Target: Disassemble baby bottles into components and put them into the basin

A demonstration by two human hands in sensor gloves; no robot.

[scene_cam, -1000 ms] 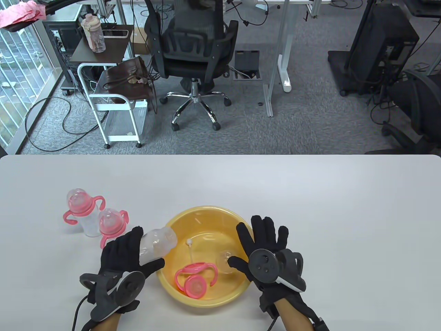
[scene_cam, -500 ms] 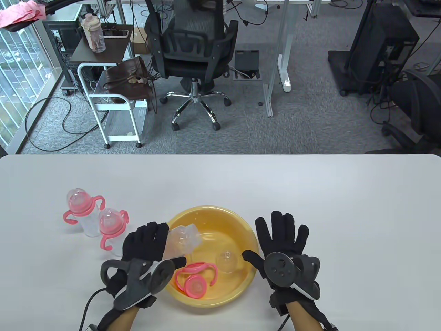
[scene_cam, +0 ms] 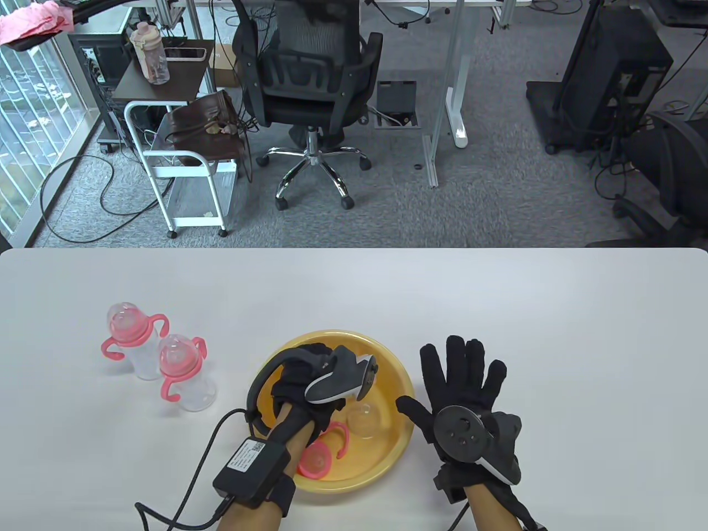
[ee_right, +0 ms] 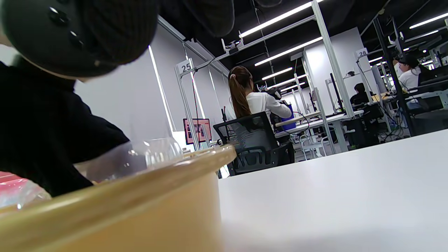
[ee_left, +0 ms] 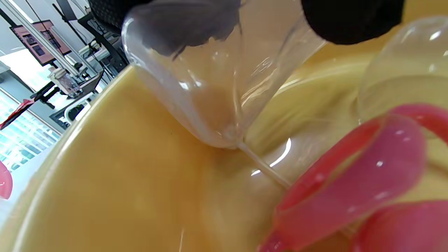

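L hand (scene_cam: 310, 370) is down inside the yellow basin (scene_cam: 401, 381), near the table's front edge, left of centre. Fingers (ee_left: 350, 17) are curled round the clear bottle body (ee_left: 217, 80), its lower end touching the basin wall, w/ a thin white straw (ee_left: 262, 168) running from under it. R hand (scene_cam: 464, 381) lies flat on the table just right of the basin, fingers straight and spread, holding nothing.

Already in the basin: pink handle ring (scene_cam: 326, 448) and clear dome cap (scene_cam: 362, 417).

Step in hand, as I read it: set the body down and let go. Do it well by lowering till it rests on the basin floor, not on the straw or ring, then uncurl fingers and lift straight up so nothing gets dragged out. R hand could steady the rim if the basin slides.

Two assembled bottles (scene_cam: 130, 337) (scene_cam: 185, 373) wait toward the table's left edge, w/ pink collars on.

Writing: signs "25" (ee_right: 185, 66) and "28" (ee_right: 362, 53) in the room behind; a white label on the L wrist pack (scene_cam: 251, 456), too small to read. No brand legible on the bottles.
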